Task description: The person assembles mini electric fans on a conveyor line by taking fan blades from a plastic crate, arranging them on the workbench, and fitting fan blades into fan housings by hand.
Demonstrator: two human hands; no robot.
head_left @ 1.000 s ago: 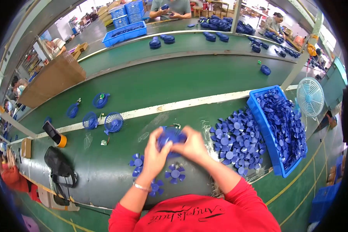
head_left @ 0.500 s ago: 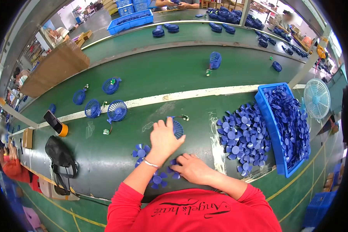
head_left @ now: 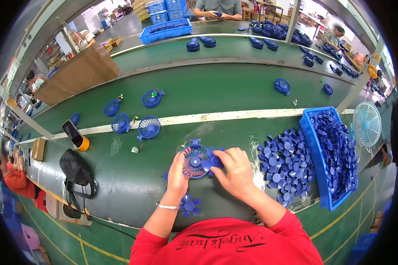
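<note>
While clamping the cage point(head_left: 195, 161) by its left rim at mid-frame in the fingers of the left hand point(head_left: 177, 174), neck point(head_left: 195, 141) toward frame top, pinches the blade point(head_left: 216, 160) just right, overlapping the right rim, between fingers of the nearer right hand point(head_left: 236, 172).

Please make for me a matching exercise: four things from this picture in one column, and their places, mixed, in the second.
Things:
1. Nearest fan cage
2. Blade wheel overlapping that cage
3. Black bag
4. Pale blue desk fan

Places:
A. Right of the blue tray
B. In the right hand
C. Left of both hands
D. In the left hand

Pairs: 1-D; 2-B; 3-C; 4-A
</note>
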